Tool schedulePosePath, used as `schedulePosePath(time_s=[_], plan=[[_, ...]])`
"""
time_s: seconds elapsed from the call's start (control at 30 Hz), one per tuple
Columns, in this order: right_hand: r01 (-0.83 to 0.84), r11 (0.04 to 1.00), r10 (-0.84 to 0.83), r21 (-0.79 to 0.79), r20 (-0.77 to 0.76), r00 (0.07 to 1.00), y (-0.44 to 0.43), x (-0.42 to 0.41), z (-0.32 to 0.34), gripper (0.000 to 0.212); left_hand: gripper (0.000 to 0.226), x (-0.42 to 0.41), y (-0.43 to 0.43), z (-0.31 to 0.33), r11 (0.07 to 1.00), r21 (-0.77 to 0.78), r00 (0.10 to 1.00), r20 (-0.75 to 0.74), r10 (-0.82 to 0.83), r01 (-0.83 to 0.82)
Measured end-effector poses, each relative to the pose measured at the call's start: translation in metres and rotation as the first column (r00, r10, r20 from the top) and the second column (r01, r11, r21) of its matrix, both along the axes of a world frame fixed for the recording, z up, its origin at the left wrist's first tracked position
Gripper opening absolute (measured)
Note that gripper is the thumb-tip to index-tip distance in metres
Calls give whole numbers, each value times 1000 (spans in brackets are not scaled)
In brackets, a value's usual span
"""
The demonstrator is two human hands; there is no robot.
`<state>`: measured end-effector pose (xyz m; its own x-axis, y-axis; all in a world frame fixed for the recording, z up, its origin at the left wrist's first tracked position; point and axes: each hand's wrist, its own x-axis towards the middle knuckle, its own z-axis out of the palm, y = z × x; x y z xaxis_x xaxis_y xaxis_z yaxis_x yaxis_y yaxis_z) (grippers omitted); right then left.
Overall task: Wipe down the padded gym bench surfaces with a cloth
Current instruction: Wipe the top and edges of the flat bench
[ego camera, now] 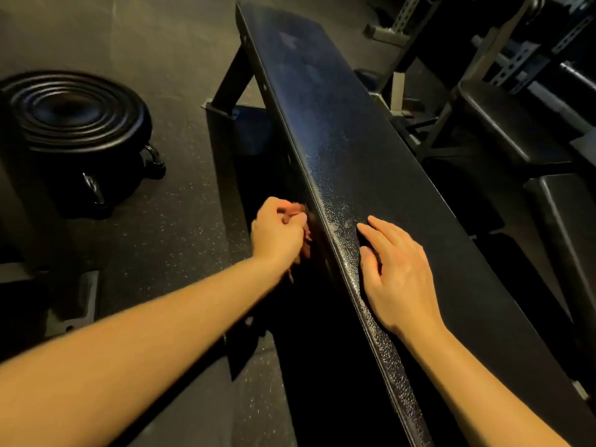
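A long black padded bench [364, 150] runs from the lower right up to the top centre. My left hand [279, 230] grips a dark brownish cloth [306, 240] and holds it against the bench's left side edge. Most of the cloth is hidden behind my fingers and in shadow. My right hand [396, 272] lies flat on top of the pad near its left edge, fingers straight and pointing up the bench.
A stack of black weight plates [74, 114] sits on the rubber floor at the left. The bench's angled steel leg [230, 82] stands behind my left hand. More padded benches [512, 124] and rack uprights [503, 46] crowd the right side.
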<state>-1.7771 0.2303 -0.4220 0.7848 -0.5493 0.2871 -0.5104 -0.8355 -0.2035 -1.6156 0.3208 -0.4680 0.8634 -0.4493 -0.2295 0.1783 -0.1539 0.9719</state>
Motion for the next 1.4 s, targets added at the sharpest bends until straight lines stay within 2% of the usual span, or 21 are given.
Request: schedulePosePath(time_s=[0.07,0.2,0.23,0.4,0.53,0.67,0.77,0.83,0.87,0.97,1.03,1.07,1.13,1.2,1.23,1.3,1.4], plan=[[2,1000,-2,-2,-1,1000,0,0,0,41,16,-3,0,-4,998,28,999,-6,51,-51],[5,1000,-6,16,8,1000,0,0,0,42,18,-91,51,3,971,-97,962,-147,-230,217],[3,1000,-4,18,8,1000,0,0,0,42,17,-96,55,3,969,-104,961,-147,-236,222],[3,1000,-3,23,8,1000,-1,0,0,42,18,-52,30,1,998,-28,998,32,-62,63],[0,1000,0,22,18,1000,-1,0,0,43,21,-84,51,3,972,-62,972,72,-223,228],[-2,1000,2,16,5,1000,0,0,0,43,13,-60,38,8,992,21,977,175,-124,122],[-2,1000,2,5,6,1000,1,0,0,43,14,-68,44,10,991,-22,986,110,-128,131],[-5,1000,5,-5,10,1000,2,0,-1,42,14,-90,59,16,970,-91,974,27,-224,225],[-5,1000,5,-5,13,1000,2,0,-1,42,14,-95,62,16,963,-75,966,49,-254,257],[0,1000,0,-2,12,1000,2,-1,0,43,13,-67,41,16,991,8,980,147,-135,135],[-1,1000,1,3,8,1000,1,0,0,43,12,-43,25,23,998,51,989,138,-45,38],[-4,1000,4,4,2,1000,2,0,0,43,11,-43,25,22,999,24,993,110,-35,32],[-1,1000,1,8,3,1000,2,-1,0,41,14,-68,40,20,990,-76,992,54,-114,118],[5,1000,-5,13,9,1000,1,0,1,39,18,-97,63,19,957,-55,958,62,-280,284],[7,1000,-7,13,6,1000,2,0,1,39,18,-97,64,19,955,-33,953,78,-292,295],[4,1000,-4,8,-5,1000,3,-1,2,40,13,-65,39,19,988,-42,986,75,-147,151],[6,1000,-5,27,-17,1000,2,-1,4,38,10,9,-2,28,997,66,989,146,25,-34]])
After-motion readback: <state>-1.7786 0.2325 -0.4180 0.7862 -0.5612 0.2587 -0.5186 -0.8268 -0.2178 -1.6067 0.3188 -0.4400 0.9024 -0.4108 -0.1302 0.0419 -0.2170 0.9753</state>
